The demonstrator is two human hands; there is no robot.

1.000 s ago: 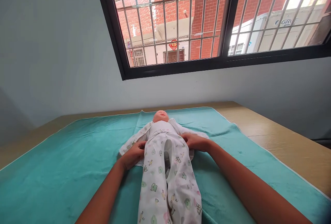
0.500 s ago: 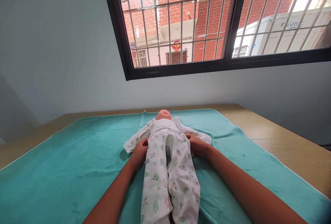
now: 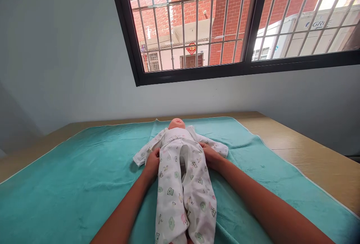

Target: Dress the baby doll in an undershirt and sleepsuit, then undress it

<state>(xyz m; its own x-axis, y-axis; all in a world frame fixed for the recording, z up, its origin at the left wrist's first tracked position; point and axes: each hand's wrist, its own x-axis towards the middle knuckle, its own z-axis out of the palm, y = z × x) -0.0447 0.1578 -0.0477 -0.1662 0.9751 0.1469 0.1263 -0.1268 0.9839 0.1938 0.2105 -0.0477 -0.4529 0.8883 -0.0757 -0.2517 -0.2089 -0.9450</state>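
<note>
A baby doll (image 3: 177, 123) lies on its back on a teal blanket (image 3: 84, 176), head at the far end. It wears a white long-sleeved top (image 3: 148, 151) and white baby pants (image 3: 171, 191) printed with small animals. The pants are pulled high over the body, with an opening at the crotch. My left hand (image 3: 152, 162) is closed at the left hip side of the pants, its fingers pinching the cloth. At the opposite side, my right hand (image 3: 210, 156) grips the pants' edge, its fingertips partly hidden by the cloth. The doll's feet are mostly cut off at the bottom.
The blanket covers most of a wooden table (image 3: 298, 139), whose bare edge shows on the right. Behind it stands a grey-white wall (image 3: 84, 67) with a dark-framed, barred window (image 3: 191, 73).
My right hand has shifted slightly toward the waist of the pants, and the cloth has moved a little with it. The view has tilted slightly. Both hands keep their hold.
</note>
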